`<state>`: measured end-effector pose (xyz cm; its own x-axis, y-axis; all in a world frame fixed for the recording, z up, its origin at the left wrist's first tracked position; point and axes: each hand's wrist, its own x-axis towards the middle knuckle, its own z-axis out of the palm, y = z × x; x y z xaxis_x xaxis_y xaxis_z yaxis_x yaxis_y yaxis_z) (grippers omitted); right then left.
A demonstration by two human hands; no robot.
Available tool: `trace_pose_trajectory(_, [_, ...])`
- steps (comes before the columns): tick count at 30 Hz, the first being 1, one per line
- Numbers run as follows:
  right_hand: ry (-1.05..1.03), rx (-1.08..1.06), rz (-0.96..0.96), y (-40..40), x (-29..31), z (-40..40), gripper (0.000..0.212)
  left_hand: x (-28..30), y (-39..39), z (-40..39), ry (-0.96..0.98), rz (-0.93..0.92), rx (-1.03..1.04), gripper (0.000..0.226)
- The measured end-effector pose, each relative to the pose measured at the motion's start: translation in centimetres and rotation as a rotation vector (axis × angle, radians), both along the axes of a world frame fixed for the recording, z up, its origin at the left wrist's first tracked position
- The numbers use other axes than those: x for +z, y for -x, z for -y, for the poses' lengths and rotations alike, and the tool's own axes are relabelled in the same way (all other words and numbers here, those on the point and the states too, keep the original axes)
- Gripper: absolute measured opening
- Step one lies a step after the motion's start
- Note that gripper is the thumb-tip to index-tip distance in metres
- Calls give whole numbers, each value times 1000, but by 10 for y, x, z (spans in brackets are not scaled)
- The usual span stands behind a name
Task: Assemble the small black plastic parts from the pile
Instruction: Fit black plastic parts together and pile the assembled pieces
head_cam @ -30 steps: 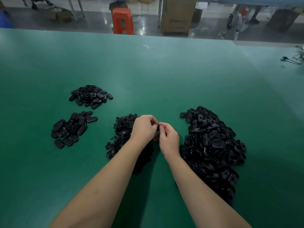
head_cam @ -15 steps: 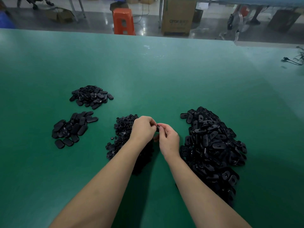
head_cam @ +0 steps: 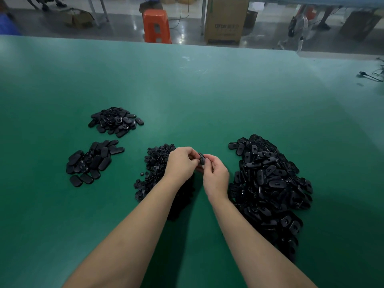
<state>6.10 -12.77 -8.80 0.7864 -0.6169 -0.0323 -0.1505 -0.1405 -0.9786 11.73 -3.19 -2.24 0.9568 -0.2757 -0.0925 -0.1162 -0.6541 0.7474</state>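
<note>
My left hand (head_cam: 181, 164) and my right hand (head_cam: 216, 177) meet over the green table (head_cam: 207, 96), fingertips together. Between them they pinch a small black oval part (head_cam: 201, 158), mostly hidden by the fingers. A big pile of black oval parts (head_cam: 270, 183) lies to the right of my right hand. Under and left of my left hand lies a pile of small round black parts (head_cam: 155, 165). Two smaller heaps of oval pieces sit further left, one near (head_cam: 93, 162) and one farther back (head_cam: 115, 121).
A black cable (head_cam: 372, 75) lies at the table's far right edge. Beyond the far edge stand an orange stool (head_cam: 156, 26) and a cardboard box (head_cam: 225, 19) on the floor. A person's legs (head_cam: 326, 17) show at the top right.
My hands have stayed in the same place, fingers working slightly; the black part now shows a little more between the fingertips.
</note>
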Motion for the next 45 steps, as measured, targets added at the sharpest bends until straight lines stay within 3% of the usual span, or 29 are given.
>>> trace_pose_trajectory(15, [21, 6, -20, 2, 2, -1, 21, -1, 2, 5, -22, -10, 19, 3])
trace_pose_trajectory(22, [35, 8, -20, 2, 4, -2, 19, 0, 0, 3, 2, -66, 19, 8])
trace_pose_trajectory(32, [49, 21, -15, 2, 4, -3, 17, 5, 3, -2, -2, 37, -59, 5])
trace_pose_trajectory(45, [54, -14, -26, 4, 7, -3, 23, -2, 1, -4, 59, -8, 19, 16])
